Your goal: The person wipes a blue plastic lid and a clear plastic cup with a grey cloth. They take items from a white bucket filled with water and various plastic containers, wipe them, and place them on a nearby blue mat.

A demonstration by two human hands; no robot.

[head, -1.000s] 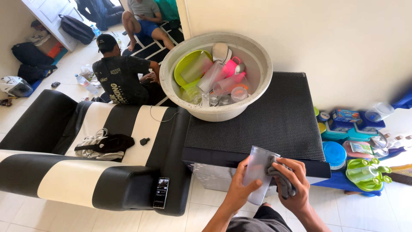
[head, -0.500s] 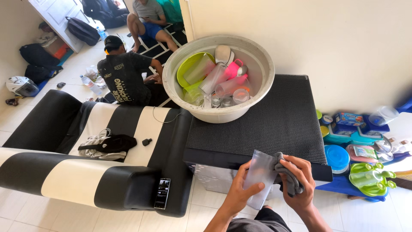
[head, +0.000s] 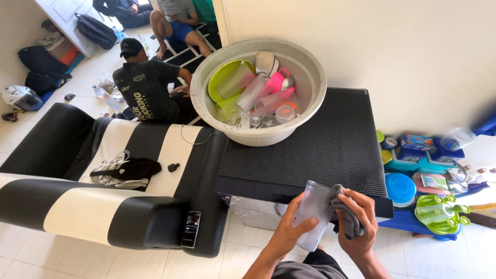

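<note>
A basin [head: 309,103] stands on the far left part of the bench [head: 330,150], with cups and a bowl [head: 222,80] lying in it. Left of the bench is a sofa [head: 77,206]; a phone [head: 190,229] lies on its near arm. Right of the bench, containers [head: 423,170] lie low. At the bench's near edge, the left hand [head: 285,235] and right hand [head: 359,227] flank a cup [head: 311,206].

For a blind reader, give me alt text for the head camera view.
A left hand holds a clear plastic cup while the right hand presses a grey cloth to it, by a black table bearing a white basin of cups.
</note>
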